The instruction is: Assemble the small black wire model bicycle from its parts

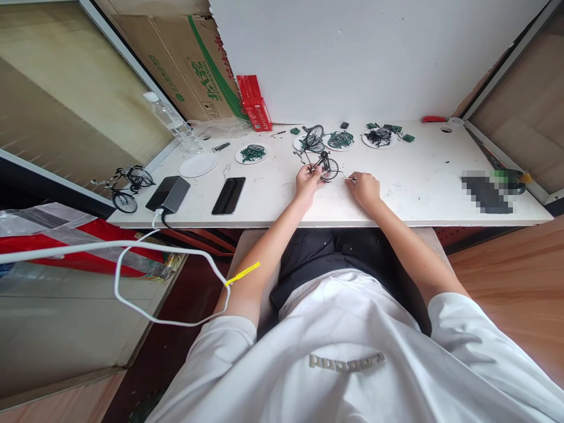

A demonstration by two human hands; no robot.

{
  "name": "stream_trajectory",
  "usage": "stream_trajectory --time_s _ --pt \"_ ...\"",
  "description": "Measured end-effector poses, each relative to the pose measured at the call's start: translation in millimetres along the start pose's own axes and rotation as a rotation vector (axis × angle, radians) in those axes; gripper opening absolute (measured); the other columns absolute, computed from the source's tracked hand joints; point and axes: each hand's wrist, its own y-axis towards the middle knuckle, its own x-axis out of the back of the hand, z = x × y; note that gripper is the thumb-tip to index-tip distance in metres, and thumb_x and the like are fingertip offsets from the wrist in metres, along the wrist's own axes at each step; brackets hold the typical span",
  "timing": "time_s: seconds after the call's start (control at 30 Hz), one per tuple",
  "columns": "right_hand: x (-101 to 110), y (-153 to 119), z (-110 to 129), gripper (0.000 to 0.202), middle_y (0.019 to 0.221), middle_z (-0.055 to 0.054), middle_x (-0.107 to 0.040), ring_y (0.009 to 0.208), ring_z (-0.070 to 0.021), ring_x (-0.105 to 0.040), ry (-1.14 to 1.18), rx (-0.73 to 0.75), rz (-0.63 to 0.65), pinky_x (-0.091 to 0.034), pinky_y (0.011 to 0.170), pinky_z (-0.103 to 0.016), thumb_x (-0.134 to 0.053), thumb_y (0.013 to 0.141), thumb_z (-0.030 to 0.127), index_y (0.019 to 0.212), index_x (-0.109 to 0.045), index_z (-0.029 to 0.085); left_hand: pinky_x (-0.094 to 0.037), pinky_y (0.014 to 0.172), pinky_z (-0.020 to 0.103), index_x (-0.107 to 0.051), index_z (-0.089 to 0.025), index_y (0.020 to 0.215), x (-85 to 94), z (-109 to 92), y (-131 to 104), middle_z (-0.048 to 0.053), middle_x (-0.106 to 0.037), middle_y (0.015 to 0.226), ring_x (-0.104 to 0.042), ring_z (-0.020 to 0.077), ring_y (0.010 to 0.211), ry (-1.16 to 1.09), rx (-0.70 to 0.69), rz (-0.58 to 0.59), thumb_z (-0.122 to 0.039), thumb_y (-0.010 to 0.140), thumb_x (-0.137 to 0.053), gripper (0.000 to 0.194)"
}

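A small black model bicycle [328, 167] is gripped in my left hand [307, 181] just above the table's front part, one wheel toward the right. My right hand [365, 187] is closed in a pinch on a thin metal tool [349, 178], whose tip points left toward that wheel. What kind of tool it is, I cannot make out. Behind the bicycle, dark wheel parts [314, 137] rest on a white plate, and beside them another plate carries small green parts [341, 139].
Further right, a plate holds dark parts [379, 137] with green pieces [408, 138] around it. On the left are a phone [228, 195], a black power bank [168, 194] with a white cable [171, 242], another model bicycle [124, 201], a plastic bottle [174, 123] and a red box [255, 106].
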Motion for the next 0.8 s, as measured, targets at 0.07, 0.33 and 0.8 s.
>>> stream_trajectory --time_s 0.07,0.33,0.8 --pt "0 -1 1 0.032 0.120 -0.023 -0.086 0.106 -0.0405 -0.080 -0.025 0.008 0.015 -0.057 0.088 -0.046 -0.062 0.113 0.033 0.129 -0.085 0.019 -0.068 0.085 0.034 -0.062 -0.023 0.110 0.1 -1 -2 0.007 -0.083 0.108 -0.084 0.0193 0.090 -0.008 0.002 0.013 -0.048 0.086 -0.101 0.052" --pt "-6 2 -2 0.035 0.128 -0.026 -0.082 0.106 -0.0408 -0.077 0.009 0.053 0.044 -0.054 0.087 -0.046 -0.048 0.116 0.031 0.137 -0.071 0.017 -0.068 0.091 0.035 -0.060 -0.027 0.123 -0.4 -5 -5 0.008 -0.085 0.112 -0.086 0.0215 0.097 -0.003 -0.052 -0.025 -0.060 0.090 -0.096 0.059" --pt "-19 7 -12 0.040 0.109 -0.016 -0.080 0.086 -0.0296 -0.066 0.464 0.440 0.060 -0.049 0.082 -0.041 -0.044 0.113 0.057 0.118 -0.064 0.022 -0.068 0.079 0.030 -0.058 -0.028 0.132 2.5 14 6 0.004 -0.080 0.094 -0.086 0.0224 0.090 -0.030 -0.214 0.037 -0.074 0.083 -0.095 0.077"
